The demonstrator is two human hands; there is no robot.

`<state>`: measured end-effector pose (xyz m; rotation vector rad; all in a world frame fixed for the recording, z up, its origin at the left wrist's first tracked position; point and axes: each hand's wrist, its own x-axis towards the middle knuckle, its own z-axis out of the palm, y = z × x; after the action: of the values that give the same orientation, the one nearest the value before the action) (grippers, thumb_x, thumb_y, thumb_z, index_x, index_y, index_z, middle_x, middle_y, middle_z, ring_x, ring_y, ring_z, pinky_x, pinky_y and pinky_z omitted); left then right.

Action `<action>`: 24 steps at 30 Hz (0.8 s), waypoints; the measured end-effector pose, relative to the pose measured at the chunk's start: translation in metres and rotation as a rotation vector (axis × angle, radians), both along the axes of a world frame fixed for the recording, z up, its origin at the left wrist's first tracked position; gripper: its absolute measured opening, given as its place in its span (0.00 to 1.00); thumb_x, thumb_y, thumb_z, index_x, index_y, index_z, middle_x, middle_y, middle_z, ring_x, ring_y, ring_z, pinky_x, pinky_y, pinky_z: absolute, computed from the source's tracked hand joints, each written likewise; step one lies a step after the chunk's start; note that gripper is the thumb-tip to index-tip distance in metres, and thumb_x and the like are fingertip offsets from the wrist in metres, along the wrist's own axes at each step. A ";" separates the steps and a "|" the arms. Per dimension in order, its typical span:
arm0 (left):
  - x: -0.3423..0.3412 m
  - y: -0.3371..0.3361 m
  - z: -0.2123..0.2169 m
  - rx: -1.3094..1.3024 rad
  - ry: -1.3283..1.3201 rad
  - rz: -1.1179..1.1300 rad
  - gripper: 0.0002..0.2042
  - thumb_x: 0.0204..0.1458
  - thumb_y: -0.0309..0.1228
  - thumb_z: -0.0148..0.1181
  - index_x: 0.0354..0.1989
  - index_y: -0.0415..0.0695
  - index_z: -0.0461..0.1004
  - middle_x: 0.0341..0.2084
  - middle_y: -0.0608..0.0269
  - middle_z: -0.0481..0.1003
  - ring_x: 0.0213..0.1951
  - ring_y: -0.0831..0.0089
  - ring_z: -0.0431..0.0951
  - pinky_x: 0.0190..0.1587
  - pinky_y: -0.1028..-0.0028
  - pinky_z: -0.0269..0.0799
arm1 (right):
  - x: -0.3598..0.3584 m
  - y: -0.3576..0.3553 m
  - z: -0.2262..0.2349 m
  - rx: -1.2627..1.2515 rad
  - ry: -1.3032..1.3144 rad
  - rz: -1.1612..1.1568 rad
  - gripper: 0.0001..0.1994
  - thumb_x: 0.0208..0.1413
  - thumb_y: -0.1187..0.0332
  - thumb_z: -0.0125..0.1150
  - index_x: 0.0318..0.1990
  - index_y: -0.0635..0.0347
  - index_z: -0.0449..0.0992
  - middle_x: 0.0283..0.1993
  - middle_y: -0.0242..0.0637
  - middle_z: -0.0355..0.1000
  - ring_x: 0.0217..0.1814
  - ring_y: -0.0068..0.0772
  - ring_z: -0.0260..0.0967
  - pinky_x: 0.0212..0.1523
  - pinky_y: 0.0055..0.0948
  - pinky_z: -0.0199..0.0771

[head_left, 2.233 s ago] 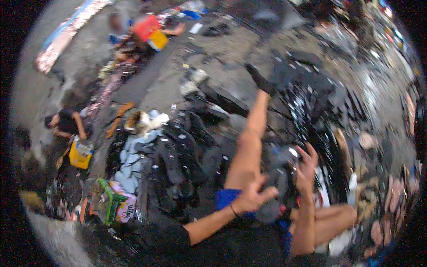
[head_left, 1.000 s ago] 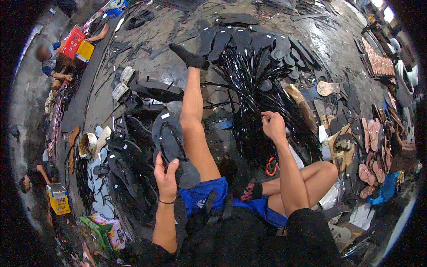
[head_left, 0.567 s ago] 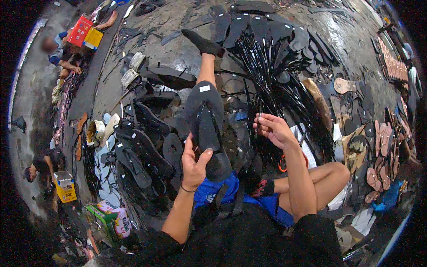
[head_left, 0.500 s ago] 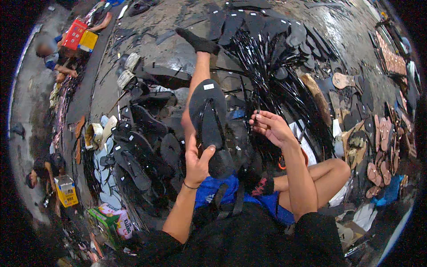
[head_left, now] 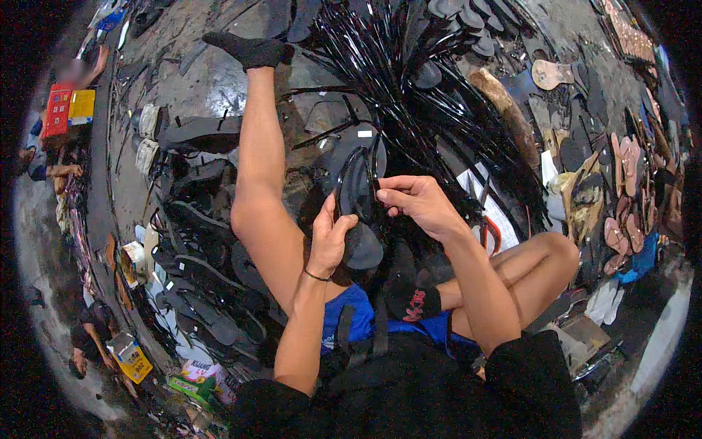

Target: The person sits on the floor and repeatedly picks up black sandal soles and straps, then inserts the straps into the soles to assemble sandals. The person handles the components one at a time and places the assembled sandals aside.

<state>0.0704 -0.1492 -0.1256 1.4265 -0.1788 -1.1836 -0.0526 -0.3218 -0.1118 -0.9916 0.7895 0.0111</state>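
**While both hands close on one sandal sole**

Nearest, the left hand [head_left: 330,238] wraps the heel end of a single black sandal sole [head_left: 358,201], fingers curled around it. The right hand [head_left: 413,201] pinches a glossy black strap [head_left: 375,162] at the sole's edge. Held above the lap, the sole's long axis runs near-far, toe pointing away. Beyond lies a heap of black straps [head_left: 431,95], too many to count.
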 end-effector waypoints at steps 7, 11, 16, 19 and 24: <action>0.002 -0.003 -0.006 -0.023 -0.103 -0.029 0.29 0.52 0.19 0.53 0.66 0.31 0.60 0.58 0.57 0.69 0.59 0.71 0.69 0.64 0.73 0.60 | -0.005 -0.007 -0.005 0.081 -0.031 0.008 0.12 0.61 0.68 0.64 0.49 0.64 0.80 0.41 0.31 0.79 0.39 0.19 0.72 0.39 0.22 0.73; 0.003 -0.005 -0.005 -0.019 -0.135 -0.043 0.29 0.53 0.19 0.53 0.66 0.29 0.59 0.59 0.55 0.69 0.59 0.69 0.69 0.65 0.72 0.58 | -0.006 -0.008 -0.007 0.138 -0.065 -0.001 0.13 0.61 0.68 0.64 0.50 0.65 0.79 0.41 0.32 0.79 0.39 0.20 0.73 0.39 0.23 0.73; 0.002 -0.006 -0.005 0.000 -0.145 -0.029 0.29 0.52 0.20 0.53 0.66 0.29 0.59 0.59 0.53 0.69 0.60 0.68 0.68 0.66 0.70 0.57 | -0.005 -0.006 -0.006 0.207 -0.083 -0.032 0.11 0.62 0.69 0.62 0.49 0.64 0.79 0.40 0.30 0.78 0.39 0.19 0.72 0.40 0.23 0.72; 0.001 -0.007 -0.001 0.007 -0.163 -0.020 0.29 0.52 0.20 0.54 0.66 0.29 0.59 0.59 0.52 0.69 0.60 0.68 0.68 0.67 0.70 0.56 | -0.006 -0.007 -0.008 0.221 -0.097 -0.024 0.10 0.62 0.69 0.61 0.48 0.64 0.79 0.40 0.30 0.78 0.40 0.20 0.72 0.40 0.23 0.71; 0.001 -0.008 -0.001 0.019 -0.208 -0.046 0.30 0.52 0.20 0.54 0.66 0.29 0.58 0.59 0.53 0.69 0.60 0.68 0.68 0.66 0.70 0.57 | -0.004 -0.007 -0.003 0.254 -0.070 -0.042 0.07 0.63 0.69 0.61 0.44 0.61 0.78 0.38 0.27 0.76 0.38 0.17 0.70 0.39 0.22 0.68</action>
<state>0.0717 -0.1570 -0.1263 1.5690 -0.3475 -1.0756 -0.0563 -0.3283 -0.1148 -0.7310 0.7246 0.0394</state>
